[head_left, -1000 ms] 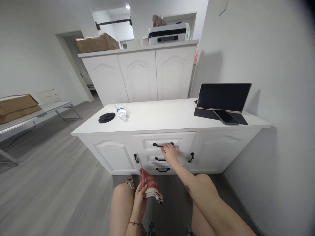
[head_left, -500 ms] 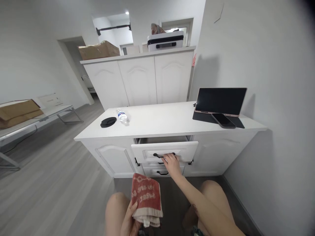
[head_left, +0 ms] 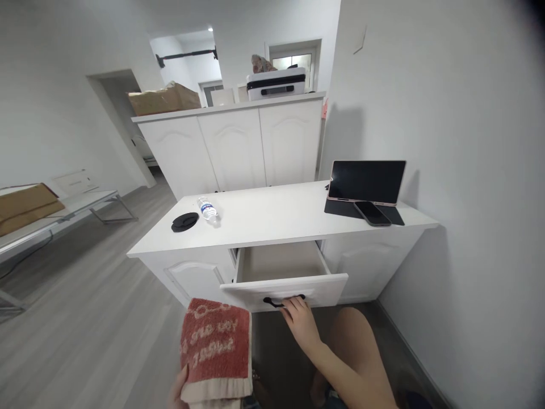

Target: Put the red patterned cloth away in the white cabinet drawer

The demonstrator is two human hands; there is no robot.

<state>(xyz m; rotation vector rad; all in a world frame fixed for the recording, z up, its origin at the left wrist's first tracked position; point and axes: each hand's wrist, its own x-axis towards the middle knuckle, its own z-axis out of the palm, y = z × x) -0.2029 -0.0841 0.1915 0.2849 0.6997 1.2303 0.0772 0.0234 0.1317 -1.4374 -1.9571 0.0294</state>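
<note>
My right hand (head_left: 300, 323) has its fingers hooked over the black handle (head_left: 275, 303) of the top drawer (head_left: 242, 293). The drawer is pulled well out of the white cabinet (head_left: 255, 218), and its pale inside shows bare. At the lower left, my left hand (head_left: 179, 389) grips a folded red and cream towel (head_left: 217, 343) by its left edge. Light lettering runs across the red part of the towel. Most of the left hand is hidden behind it.
On the cabinet top lie a clear water bottle (head_left: 208, 211), a black round object (head_left: 184, 221), a propped tablet (head_left: 367, 182) and a phone (head_left: 372, 213). Behind stands a taller white cabinet (head_left: 230, 150) bearing a cardboard box (head_left: 166, 99) and a white case (head_left: 276, 84).
The drawer has slid much further out towards me, with my right hand on its handle. My left hand and the towel have moved left and nearer. The view has shifted slightly.
</note>
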